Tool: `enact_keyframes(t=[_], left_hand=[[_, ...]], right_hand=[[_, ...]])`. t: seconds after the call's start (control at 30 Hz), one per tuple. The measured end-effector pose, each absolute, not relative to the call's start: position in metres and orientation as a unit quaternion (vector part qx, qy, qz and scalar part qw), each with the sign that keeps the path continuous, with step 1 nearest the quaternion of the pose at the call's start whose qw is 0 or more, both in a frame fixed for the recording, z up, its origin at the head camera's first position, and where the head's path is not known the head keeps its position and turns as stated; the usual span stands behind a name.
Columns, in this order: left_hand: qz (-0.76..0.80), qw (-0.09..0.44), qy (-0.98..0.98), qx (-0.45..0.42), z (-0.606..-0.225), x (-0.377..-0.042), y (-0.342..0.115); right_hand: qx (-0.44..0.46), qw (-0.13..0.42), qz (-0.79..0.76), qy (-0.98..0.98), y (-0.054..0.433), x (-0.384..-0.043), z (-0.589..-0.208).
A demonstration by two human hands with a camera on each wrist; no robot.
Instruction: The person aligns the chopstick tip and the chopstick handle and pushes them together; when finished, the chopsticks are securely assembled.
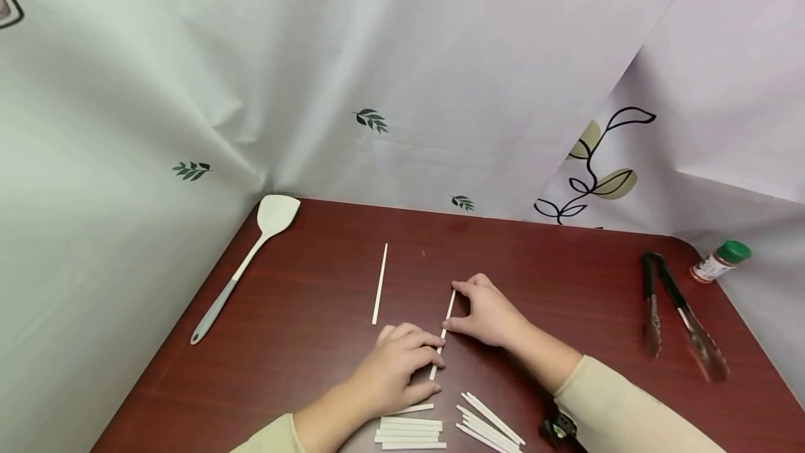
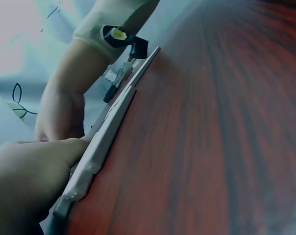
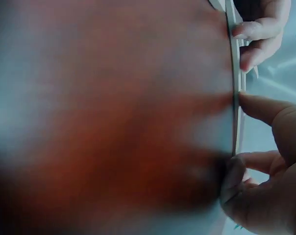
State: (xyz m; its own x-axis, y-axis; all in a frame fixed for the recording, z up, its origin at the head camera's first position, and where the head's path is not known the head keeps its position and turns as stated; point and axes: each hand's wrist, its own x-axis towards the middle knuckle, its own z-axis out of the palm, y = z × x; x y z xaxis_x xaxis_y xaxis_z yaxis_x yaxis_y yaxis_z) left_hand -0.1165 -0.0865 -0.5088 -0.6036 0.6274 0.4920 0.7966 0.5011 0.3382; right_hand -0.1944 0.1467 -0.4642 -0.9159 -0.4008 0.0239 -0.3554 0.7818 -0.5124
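Both hands are on one thin white stick [image 1: 449, 305] lying slanted on the table in the head view. At its far half, the right hand [image 1: 492, 313] holds it lengthwise, index fingertip by the far end and thumb at the middle. My left hand [image 1: 399, 367] has bent fingertips on the nearer half and its thumb by the near end. In the right wrist view, the fingers of both hands meet the stick [image 3: 234, 63] along its length. Left of it lies another white stick [image 1: 380, 284], roughly parallel.
Near the front edge lie a row of white sticks [image 1: 411, 423] and a loose, slanted bunch of sticks [image 1: 493, 417]. A white spatula [image 1: 277, 215] lies at the left edge. Tongs [image 1: 679, 297] and a green-capped shaker [image 1: 711, 269] are at the right. White patterned cloth [image 1: 409, 159] hangs behind.
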Motion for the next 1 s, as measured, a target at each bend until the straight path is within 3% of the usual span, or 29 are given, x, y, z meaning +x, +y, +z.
enact_keyframes(t=[0.13, 0.43, 1.0], left_hand=[[-0.241, 0.18, -0.863, -0.406, -0.507, -0.12, -0.092], [-0.221, 0.147, -0.889, -0.373, -0.505, -0.135, -0.108], [-0.239, 0.137, -0.905, -0.323, -0.506, -0.157, -0.127]], right_hand=[[-0.2, 0.073, -0.251, 0.944, 0.133, -0.205, -0.459], [-0.189, 0.105, -0.223, 0.95, 0.111, -0.234, -0.455], [-0.135, 0.155, -0.22, 0.954, 0.079, -0.27, -0.444]])
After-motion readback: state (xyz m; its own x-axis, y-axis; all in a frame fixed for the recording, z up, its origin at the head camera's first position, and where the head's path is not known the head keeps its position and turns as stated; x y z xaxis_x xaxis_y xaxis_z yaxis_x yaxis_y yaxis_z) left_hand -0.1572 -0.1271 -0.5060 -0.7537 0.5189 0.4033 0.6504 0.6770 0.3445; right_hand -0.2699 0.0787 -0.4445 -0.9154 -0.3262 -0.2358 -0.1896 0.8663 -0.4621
